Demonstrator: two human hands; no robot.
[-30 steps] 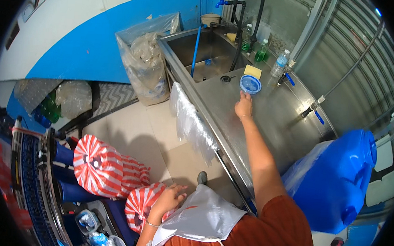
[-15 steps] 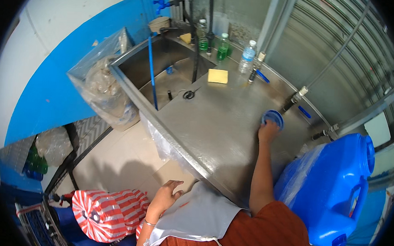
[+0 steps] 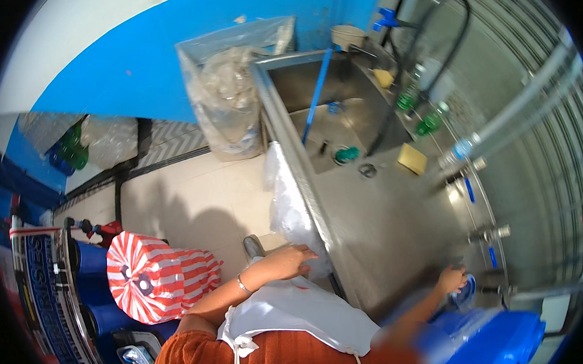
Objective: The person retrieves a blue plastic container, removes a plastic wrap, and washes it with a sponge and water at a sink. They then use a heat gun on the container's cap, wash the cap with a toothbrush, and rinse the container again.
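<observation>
On my left I see a red-and-white striped bag (image 3: 158,277) on the floor, and my left hand (image 3: 292,260) rests with fingers spread against the clear plastic sheet (image 3: 290,208) hanging off the front edge of the steel counter (image 3: 382,220). Farther right, my right hand (image 3: 451,280) is closed on a round blue lid (image 3: 465,292) at the counter's near right end, just above the big blue container (image 3: 493,351).

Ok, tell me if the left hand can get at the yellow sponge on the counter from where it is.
Probably not without stepping closer. The left hand rests at the counter's near edge, on the clear plastic sheet hanging there. The yellow sponge lies far up the steel top by the sink. Nothing blocks the way; it just looks out of reach.
</observation>
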